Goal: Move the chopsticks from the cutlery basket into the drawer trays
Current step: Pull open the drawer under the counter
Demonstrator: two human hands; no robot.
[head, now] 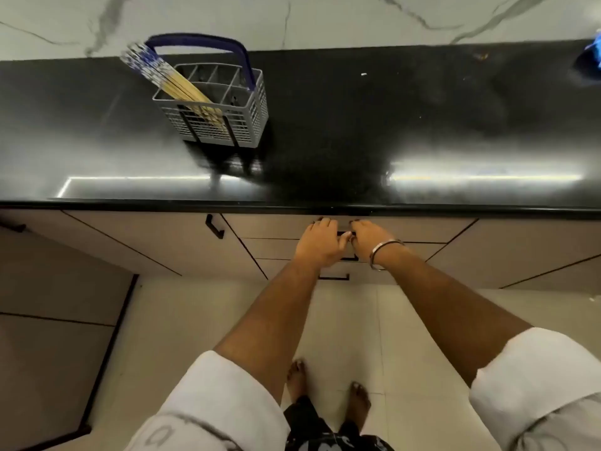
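Head view: both hands down at top drawer front [283, 224], just under countertop edge [455, 208]; left hand [320, 244] and right hand [369, 239] side by side, thumbs nearly touching, fingers curled over black drawer handle [343, 233], only a sliver of it showing between them; looks like a grasp on handle w/ both hands, though fingertips hidden behind knuckles; steel bangle [383, 253] on right wrist.

Drawer shut, trays not in view; so prob. first step, opening, nothing moved yet.

Chopsticks [169, 78] all in cutlery basket [224, 115], front-left compartment; basket upright on black counter, well apart from hands, up and to the left; long axis tilted, patterned tops leaning away to upper left past basket rim, tips down inside; blue basket handle [198, 40] arched over the back.

Key relation: basket lies left of drawer, so left hand nearer for the reach; pull along the tilt, up-left, not straight up, else likely snag on grid wall or tip basket.

Blue object [593, 55] at far right counter edge, unclear what; bare feet on tiled floor below.
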